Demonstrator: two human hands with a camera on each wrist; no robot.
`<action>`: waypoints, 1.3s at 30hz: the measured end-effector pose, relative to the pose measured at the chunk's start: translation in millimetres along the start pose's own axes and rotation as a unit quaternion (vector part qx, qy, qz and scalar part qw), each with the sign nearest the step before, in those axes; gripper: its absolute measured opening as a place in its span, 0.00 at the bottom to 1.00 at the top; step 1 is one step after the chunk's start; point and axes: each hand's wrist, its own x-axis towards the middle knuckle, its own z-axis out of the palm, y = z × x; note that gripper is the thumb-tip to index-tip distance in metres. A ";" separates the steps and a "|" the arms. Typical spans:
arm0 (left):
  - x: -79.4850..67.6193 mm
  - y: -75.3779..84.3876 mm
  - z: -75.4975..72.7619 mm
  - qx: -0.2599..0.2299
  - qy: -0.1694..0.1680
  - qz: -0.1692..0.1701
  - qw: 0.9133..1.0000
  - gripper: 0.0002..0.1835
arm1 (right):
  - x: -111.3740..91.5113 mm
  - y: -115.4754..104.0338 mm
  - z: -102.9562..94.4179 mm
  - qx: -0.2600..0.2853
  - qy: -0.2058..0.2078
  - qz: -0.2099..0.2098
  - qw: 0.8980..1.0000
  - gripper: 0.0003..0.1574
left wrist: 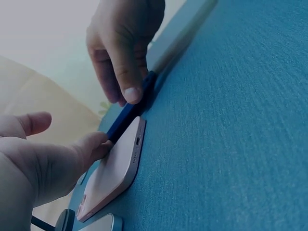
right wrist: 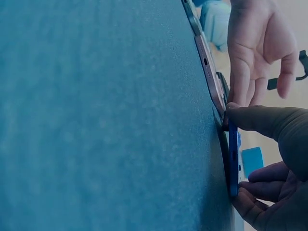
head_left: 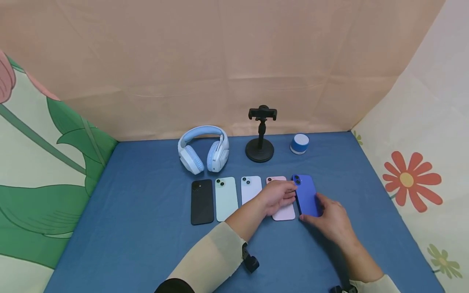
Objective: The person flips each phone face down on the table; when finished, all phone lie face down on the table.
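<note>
A blue smartphone (head_left: 307, 196) lies camera side up at the right end of a row of phones. My right hand (head_left: 331, 219) grips it, thumb at the lower left corner and fingers along the right edge. In the right wrist view, the phone's bottom edge spans between thumb and fingers, close to the cloth; whether it fully rests there I cannot tell. My left hand (head_left: 276, 196) reaches over a pink smartphone (head_left: 283, 213), its fairly straight fingertips against the blue phone's left edge. That hand and wrist partly hide the pink phone and the white smartphone (head_left: 250, 189).
Further left lie a mint green smartphone (head_left: 226, 199) and a black smartphone (head_left: 202, 203). Behind the row stand light blue headphones (head_left: 216, 156), a black phone stand (head_left: 259, 150) and a small blue-and-white round container (head_left: 299, 143). Blue cloth (head_left: 139, 236) covers the table.
</note>
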 end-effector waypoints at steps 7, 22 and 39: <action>-3.5 -4.6 1.3 0.023 -0.012 0.017 1.000 0.31 | 1.2 1.5 2.6 -0.005 0.004 -0.004 1.000 0.60; -23.8 -4.5 -10.3 0.168 0.019 0.062 0.984 0.28 | 0.7 5.6 -0.7 -0.013 0.001 0.003 1.000 0.52; -79.7 8.6 -65.2 0.184 0.011 0.110 0.977 0.28 | -2.0 10.4 -12.1 0.005 -0.007 -0.034 0.999 0.53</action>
